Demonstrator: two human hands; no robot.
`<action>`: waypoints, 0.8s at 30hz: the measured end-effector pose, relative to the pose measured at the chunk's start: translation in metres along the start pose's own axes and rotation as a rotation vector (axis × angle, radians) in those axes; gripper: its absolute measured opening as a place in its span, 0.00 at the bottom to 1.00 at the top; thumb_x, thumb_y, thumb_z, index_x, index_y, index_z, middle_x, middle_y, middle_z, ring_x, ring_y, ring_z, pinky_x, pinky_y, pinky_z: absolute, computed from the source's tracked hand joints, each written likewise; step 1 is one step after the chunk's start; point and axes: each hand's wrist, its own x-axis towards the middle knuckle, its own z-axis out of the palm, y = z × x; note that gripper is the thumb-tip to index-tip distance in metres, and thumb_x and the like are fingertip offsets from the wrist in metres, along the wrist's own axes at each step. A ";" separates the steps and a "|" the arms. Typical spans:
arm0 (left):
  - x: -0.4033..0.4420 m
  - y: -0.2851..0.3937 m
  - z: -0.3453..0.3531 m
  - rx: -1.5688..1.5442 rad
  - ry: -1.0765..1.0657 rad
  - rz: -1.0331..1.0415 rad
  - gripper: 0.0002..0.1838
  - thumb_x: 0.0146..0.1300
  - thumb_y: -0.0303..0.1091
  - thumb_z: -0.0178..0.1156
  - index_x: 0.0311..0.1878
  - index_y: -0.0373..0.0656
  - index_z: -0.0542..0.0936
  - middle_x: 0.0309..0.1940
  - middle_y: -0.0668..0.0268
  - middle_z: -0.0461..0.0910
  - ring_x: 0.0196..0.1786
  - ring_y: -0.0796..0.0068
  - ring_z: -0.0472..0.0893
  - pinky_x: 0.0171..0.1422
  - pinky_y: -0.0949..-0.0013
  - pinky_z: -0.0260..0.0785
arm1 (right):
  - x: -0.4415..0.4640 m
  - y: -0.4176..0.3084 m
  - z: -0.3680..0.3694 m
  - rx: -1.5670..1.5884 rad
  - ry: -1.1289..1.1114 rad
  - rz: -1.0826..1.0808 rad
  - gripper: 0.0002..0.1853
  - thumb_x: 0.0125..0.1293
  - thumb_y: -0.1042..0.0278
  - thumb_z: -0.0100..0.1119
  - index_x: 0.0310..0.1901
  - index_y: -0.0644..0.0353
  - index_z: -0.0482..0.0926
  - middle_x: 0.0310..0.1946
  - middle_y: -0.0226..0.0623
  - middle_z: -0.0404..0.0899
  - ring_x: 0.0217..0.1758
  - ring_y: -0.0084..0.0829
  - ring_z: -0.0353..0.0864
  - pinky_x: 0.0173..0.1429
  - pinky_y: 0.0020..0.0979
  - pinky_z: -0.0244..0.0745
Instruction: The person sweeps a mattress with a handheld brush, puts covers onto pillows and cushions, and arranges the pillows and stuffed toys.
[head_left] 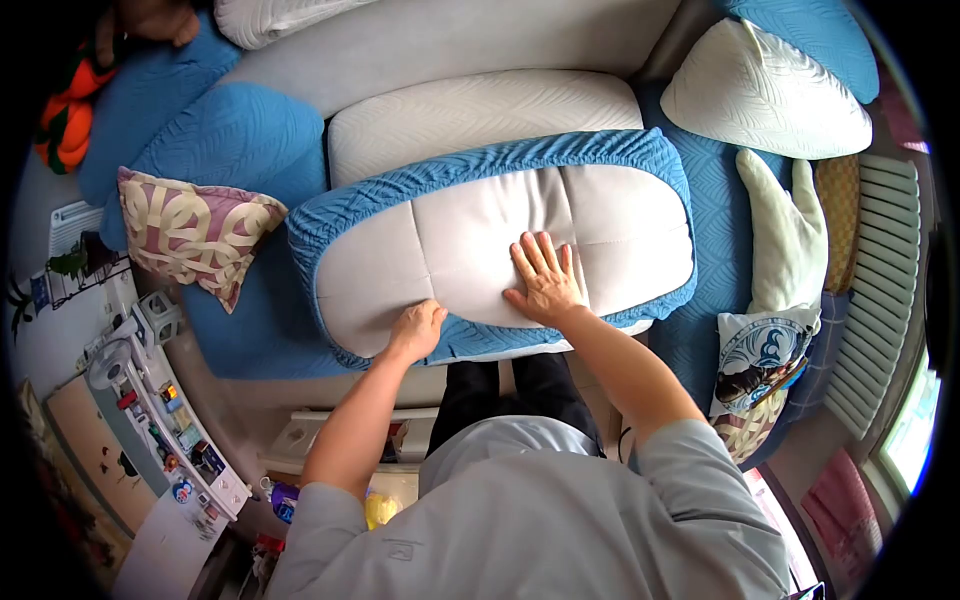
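A large sofa cushion [370, 250] lies across the sofa in front of me, its pale underside facing up. Around its rim runs a gathered blue elastic cover [420, 172]. My right hand [546, 285] rests flat on the pale underside, right of the middle, with its fingers spread. At the near edge, my left hand [415, 328] is closed where the blue cover meets the pale fabric. Its fingers seem to grip the cover's edge, though the fingertips are partly hidden.
Behind the cushion stands a cream quilted cushion [480, 110]. A patterned pillow [200, 235] lies left on the blue sofa cover. To the right are a white cushion [765, 95], a pale plush pillow [780, 230] and a radiator [875, 290]. A cluttered shelf [170, 420] stands lower left.
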 end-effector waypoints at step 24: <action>-0.063 0.007 0.030 0.525 0.327 0.084 0.56 0.38 0.41 0.79 0.72 0.42 0.59 0.72 0.46 0.54 0.75 0.39 0.51 0.77 0.39 0.42 | -0.034 0.102 -0.038 -0.102 0.267 -0.140 0.07 0.59 0.72 0.51 0.40 0.54 0.75 0.38 0.33 0.79 0.47 0.36 0.79 0.54 0.37 0.70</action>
